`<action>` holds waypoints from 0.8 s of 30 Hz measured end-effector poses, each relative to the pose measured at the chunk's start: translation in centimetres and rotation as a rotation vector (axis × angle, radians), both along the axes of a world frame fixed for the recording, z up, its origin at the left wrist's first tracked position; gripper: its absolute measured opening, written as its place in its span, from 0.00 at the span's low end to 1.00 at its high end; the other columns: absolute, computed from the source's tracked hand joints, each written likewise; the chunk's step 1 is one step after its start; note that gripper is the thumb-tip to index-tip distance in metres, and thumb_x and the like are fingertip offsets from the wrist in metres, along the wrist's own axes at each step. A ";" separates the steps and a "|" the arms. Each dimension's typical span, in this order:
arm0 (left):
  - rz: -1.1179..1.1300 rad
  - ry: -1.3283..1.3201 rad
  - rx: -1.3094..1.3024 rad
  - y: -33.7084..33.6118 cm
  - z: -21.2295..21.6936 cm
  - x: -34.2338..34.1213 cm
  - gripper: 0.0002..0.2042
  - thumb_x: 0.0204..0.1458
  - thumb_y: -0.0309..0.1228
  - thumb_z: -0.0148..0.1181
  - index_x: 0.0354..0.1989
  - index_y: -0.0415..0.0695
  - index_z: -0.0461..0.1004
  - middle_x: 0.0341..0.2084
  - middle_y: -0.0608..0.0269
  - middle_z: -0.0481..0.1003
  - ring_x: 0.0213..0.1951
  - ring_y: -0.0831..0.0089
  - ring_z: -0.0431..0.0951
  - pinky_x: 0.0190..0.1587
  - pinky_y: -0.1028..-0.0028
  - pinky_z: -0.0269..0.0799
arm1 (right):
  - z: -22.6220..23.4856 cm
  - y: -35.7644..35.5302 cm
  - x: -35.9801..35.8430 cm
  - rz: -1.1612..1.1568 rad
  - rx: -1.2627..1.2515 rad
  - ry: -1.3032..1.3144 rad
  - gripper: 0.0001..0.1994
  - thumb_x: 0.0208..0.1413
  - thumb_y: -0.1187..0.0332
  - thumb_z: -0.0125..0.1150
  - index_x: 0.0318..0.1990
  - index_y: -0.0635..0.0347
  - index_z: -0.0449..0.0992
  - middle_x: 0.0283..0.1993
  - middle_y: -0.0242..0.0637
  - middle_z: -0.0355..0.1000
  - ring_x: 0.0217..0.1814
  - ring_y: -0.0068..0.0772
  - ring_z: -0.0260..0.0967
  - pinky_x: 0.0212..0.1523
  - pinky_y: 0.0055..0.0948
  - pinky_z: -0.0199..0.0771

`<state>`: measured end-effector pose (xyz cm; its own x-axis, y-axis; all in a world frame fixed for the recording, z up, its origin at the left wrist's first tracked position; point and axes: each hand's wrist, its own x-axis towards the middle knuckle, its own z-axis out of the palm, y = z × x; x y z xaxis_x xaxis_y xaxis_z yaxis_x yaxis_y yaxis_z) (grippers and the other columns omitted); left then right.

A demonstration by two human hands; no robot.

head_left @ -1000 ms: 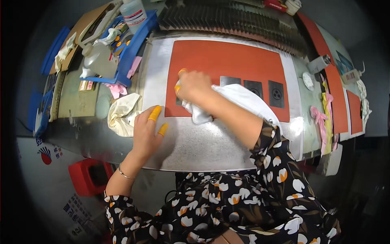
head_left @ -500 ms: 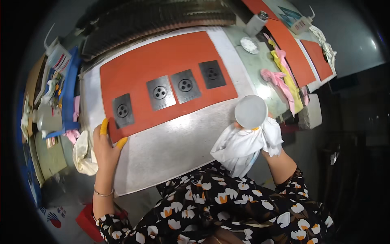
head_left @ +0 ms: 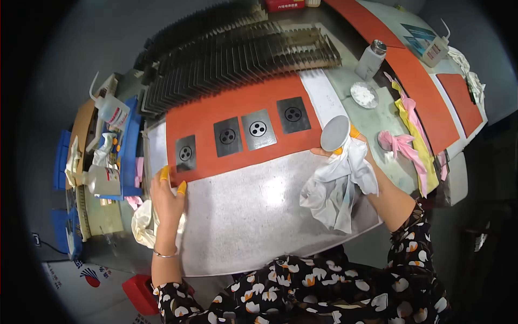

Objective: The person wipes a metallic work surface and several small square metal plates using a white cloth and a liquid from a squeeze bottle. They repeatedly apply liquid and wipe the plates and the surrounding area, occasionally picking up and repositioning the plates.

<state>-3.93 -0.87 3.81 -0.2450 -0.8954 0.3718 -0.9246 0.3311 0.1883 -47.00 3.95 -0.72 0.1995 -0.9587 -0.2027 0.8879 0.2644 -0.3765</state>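
My left hand [head_left: 168, 201], yellow finger cots on its thumb and a finger, rests at the near-left corner of the orange mat [head_left: 221, 100], its fingers apart. Nearest to it lies a dark metal plate [head_left: 186, 165] with a three-dot round mark. Three similar plates lie farther right, one of them a lighter plate [head_left: 259, 142]. A round grey disc-shaped pad [head_left: 335, 133] and a bunched white cloth [head_left: 339, 186] are held in my right hand [head_left: 360, 138], above the mat's near-right corner. The disc is tilted; the cloth hides part of that hand.
Rows of dark upright plates [head_left: 232, 70] stand in racks behind the mat. At the right are a dish of white material [head_left: 364, 95], a bottle [head_left: 371, 60], and pink cloth [head_left: 402, 148]. A blue tray [head_left: 129, 156] and squeeze bottles [head_left: 112, 110] stand at the left.
The view has shifted, so the table appears farther right and more of the racks shows. My right hand has tilted the disc, which now looks narrower. My left hand stays at the mat's corner.
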 end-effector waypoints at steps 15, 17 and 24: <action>-0.533 -0.193 0.507 -8.8 2.0 -25.9 0.52 0.29 0.50 0.70 0.61 0.35 0.50 0.52 0.50 0.57 0.55 0.58 0.55 0.56 0.66 0.49 | 6.9 26.0 -2.3 -0.429 0.312 1.011 0.19 0.50 0.64 0.56 0.45 0.70 0.65 0.36 0.46 0.72 0.34 0.39 0.72 0.32 0.33 0.75; -0.585 -0.178 0.390 -8.2 2.2 -25.5 0.47 0.30 0.49 0.68 0.59 0.36 0.55 0.51 0.51 0.58 0.52 0.59 0.58 0.54 0.67 0.52 | 2.3 28.8 -4.0 -0.495 0.290 1.019 0.22 0.43 0.68 0.64 0.46 0.68 0.65 0.37 0.42 0.72 0.35 0.34 0.71 0.33 0.31 0.74; -0.719 0.268 0.474 1.1 3.8 -23.4 0.37 0.34 0.45 0.67 0.54 0.41 0.63 0.50 0.50 0.59 0.51 0.59 0.63 0.52 0.66 0.61 | 4.7 23.2 2.1 -0.584 0.150 0.620 0.17 0.53 0.64 0.49 0.45 0.69 0.66 0.35 0.50 0.72 0.34 0.45 0.72 0.34 0.36 0.75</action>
